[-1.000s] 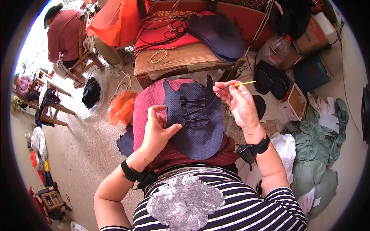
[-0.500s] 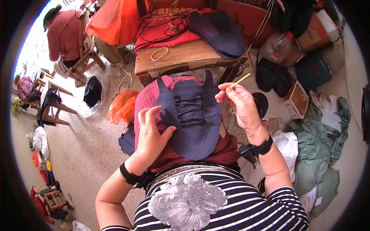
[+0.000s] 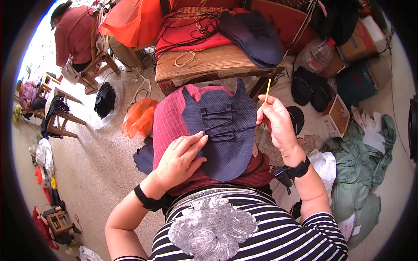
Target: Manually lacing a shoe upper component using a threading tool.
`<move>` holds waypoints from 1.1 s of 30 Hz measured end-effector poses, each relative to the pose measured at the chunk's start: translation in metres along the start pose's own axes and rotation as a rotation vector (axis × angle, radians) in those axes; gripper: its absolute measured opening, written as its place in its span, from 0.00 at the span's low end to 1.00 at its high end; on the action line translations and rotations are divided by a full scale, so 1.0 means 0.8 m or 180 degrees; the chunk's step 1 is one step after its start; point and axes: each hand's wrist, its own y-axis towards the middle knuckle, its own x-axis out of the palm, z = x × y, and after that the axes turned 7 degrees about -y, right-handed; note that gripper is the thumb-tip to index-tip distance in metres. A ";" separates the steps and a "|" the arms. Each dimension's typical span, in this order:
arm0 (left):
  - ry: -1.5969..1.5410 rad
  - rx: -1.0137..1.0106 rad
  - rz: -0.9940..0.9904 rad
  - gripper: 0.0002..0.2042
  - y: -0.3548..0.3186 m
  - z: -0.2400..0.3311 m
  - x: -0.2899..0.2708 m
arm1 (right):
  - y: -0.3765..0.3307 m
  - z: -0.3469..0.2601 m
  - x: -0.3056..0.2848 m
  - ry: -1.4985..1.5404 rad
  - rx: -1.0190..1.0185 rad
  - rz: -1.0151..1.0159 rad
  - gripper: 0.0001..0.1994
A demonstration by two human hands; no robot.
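Note:
A dark blue mesh shoe upper (image 3: 230,158) lies flat across my lap, on a red striped cloth (image 3: 167,122). A dark lace (image 3: 217,124) zigzags through loops at its middle. My left hand (image 3: 180,156) rests on the upper's left side, fingers stretched out, with the fingertips beside the lower left loops. Off the right edge, my right hand (image 3: 276,119) pinches a thin yellow stick-like tool (image 3: 268,89) pointing upward. From the lacing a strand of lace runs taut to the right hand's fingers.
Ahead stands a wooden bench (image 3: 213,65) with stacked blue uppers (image 3: 252,37), a red bag and loose dark cords. An orange plastic bag (image 3: 139,117) lies on the floor at left. To the right are a white basket (image 3: 336,116) and green sheeting (image 3: 361,161). Another person sits at far left.
My left hand has moved right and laid its fingers flatter on the upper, near the lacing. My right hand has turned the yellow tool more upright, and the lace strand is now stretched rightward.

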 end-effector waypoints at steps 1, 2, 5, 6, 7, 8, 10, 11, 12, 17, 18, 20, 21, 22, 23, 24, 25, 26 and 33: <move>0.0121 0.0103 -0.0002 0.31 0.001 -0.002 -0.005 | -0.002 -0.004 0.002 -0.0005 -0.0005 0.0013 0.11; 0.0247 0.0194 -0.0005 0.30 0.003 -0.001 -0.009 | -0.005 -0.010 0.004 -0.0751 -0.0270 -0.0030 0.10; 0.0096 0.0449 -0.0068 0.30 0.023 0.007 -0.018 | -0.015 -0.027 0.005 -0.1841 -0.0562 -0.0174 0.08; 0.0064 0.0433 -0.0253 0.30 0.031 0.013 -0.019 | -0.019 -0.034 0.006 -0.2419 -0.0836 -0.0452 0.07; 0.0070 0.0447 -0.0423 0.32 0.036 0.013 -0.015 | -0.020 -0.037 0.006 -0.2994 -0.1109 -0.0735 0.07; 0.0108 0.0420 -0.0564 0.33 0.040 0.014 -0.010 | -0.017 -0.032 0.004 -0.3228 -0.1761 -0.0761 0.07; 0.0269 0.0346 -0.0824 0.36 0.041 0.010 0.001 | -0.019 -0.036 -0.003 -0.3635 -0.1897 -0.1008 0.05; 0.0268 0.0356 -0.0832 0.36 0.040 0.009 0.004 | -0.020 -0.039 -0.006 -0.4030 -0.2025 -0.1270 0.03; 0.0325 0.0359 -0.0833 0.36 0.038 0.007 0.006 | -0.020 -0.037 -0.012 -0.4229 -0.1964 -0.1358 0.03; 0.0404 0.0325 -0.0862 0.36 0.039 0.011 0.005 | -0.011 -0.038 -0.027 -0.4383 -0.2117 -0.1559 0.03; 0.0428 0.0365 -0.0869 0.36 0.039 0.011 0.005 | -0.009 -0.038 -0.027 -0.4433 -0.2108 -0.1631 0.03; 0.0469 0.0393 -0.0875 0.36 0.041 0.011 0.005 | -0.003 -0.038 -0.032 -0.4406 -0.2207 -0.1661 0.04; 0.0482 0.0448 -0.0873 0.35 0.042 0.010 0.006 | 0.000 -0.038 -0.033 -0.4392 -0.2296 -0.1683 0.04; 0.0496 0.0507 -0.0869 0.35 0.043 0.009 0.006 | 0.004 -0.039 -0.032 -0.4381 -0.2315 -0.1685 0.04; 0.0509 0.0490 -0.0872 0.35 0.044 0.009 0.006 | 0.005 -0.039 -0.030 -0.4439 -0.2386 -0.1795 0.04; 0.0517 0.0505 -0.0884 0.35 0.045 0.009 0.005 | 0.007 -0.040 -0.027 -0.4498 -0.2460 -0.1904 0.05; 0.0527 0.0521 -0.0893 0.35 0.046 0.009 0.004 | 0.010 -0.040 -0.023 -0.4484 -0.2478 -0.1911 0.05; 0.0538 0.0508 -0.0889 0.35 0.047 0.009 0.004 | 0.011 -0.040 -0.016 -0.4541 -0.2599 -0.1964 0.05; 0.0718 0.0649 -0.0753 0.35 0.030 0.005 0.007 | 0.018 -0.035 0.036 -0.4498 -0.2627 -0.2078 0.05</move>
